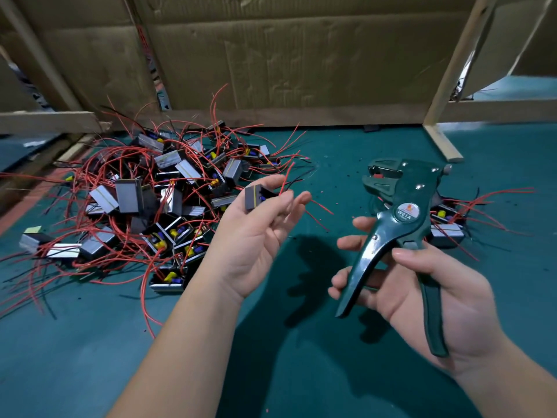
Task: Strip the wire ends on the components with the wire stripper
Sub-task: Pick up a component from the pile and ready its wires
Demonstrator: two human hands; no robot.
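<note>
Pinching a component [252,198] in my left grip [256,245], red wire [285,179] upright, left of the wire stripper [404,212] my right grip [428,303] clasps.

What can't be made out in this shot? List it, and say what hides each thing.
- Head view: the tip of the red wire at the left hand is too thin and blurred to tell stripped from unstripped.
- Head view: the component it holds is partly hidden by fingers.
- Head view: the small pile is partly behind the wire stripper in the right hand.
</note>
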